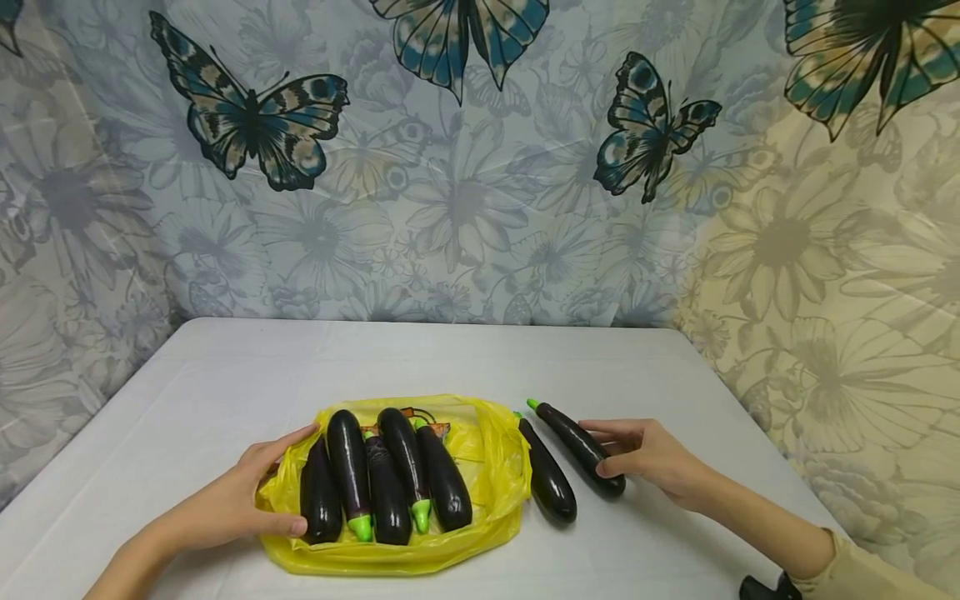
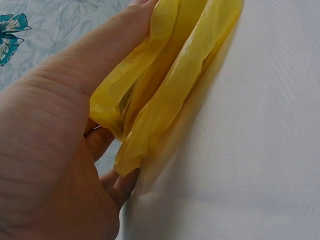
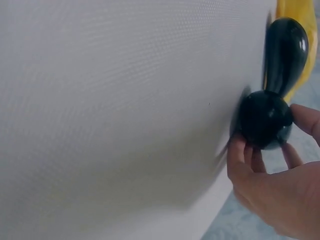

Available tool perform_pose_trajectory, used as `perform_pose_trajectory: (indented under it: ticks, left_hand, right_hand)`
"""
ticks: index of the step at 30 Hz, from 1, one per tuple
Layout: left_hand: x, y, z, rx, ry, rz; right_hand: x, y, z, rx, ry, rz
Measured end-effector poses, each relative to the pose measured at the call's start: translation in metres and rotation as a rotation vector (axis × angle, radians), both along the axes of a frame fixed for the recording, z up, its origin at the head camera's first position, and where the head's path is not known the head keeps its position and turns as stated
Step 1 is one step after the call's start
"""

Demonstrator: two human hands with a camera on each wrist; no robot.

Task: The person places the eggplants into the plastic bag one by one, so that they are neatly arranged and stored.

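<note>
Several glossy dark eggplants [image 1: 347, 467] with green stems lie side by side in an opened yellow plastic bag [image 1: 495, 492], its rim spread around them. At the bag's left end, my left hand [image 1: 240, 496] holds the rim, thumb in front near the leftmost eggplant [image 1: 321, 500] and fingers behind; the left wrist view shows the yellow folds [image 2: 165, 95] between them. Right of the bag, my right hand [image 1: 652, 458] grips one eggplant [image 1: 577, 437] by its thick end, fingers and thumb around it [image 3: 266, 120]. Another eggplant [image 1: 551, 475] lies between it and the bag.
Everything lies on a white-covered table [image 1: 420, 354]. A butterfly-patterned cloth [image 1: 465, 208] hangs behind and at both sides. A small black object [image 1: 768, 587] sits at the lower right, by my right sleeve.
</note>
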State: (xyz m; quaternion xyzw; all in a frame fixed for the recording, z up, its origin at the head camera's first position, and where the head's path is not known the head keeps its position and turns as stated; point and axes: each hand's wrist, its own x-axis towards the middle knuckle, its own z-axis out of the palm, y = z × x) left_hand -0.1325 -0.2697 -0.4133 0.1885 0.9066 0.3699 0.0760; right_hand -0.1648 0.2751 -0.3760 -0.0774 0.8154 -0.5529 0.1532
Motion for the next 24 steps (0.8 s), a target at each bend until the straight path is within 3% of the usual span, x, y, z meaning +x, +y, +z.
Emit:
perform_pose_trajectory:
  ticks: [11,16,24]
  left_hand:
    - [0.0,0.001,0.001,-0.004,-0.003,0.003]
    - [-0.001,0.001,0.0,-0.006,-0.002,0.003]
    - [-0.002,-0.001,-0.002,-0.014,0.001,0.004]
  right_hand:
    - [0.002,0.009,0.009,0.003,0.037,-0.028]
    - [0.001,0.017,0.014,-0.049,0.063,-0.042]
    - [-0.001,0.022,0.019,-0.159,0.028,-0.029]
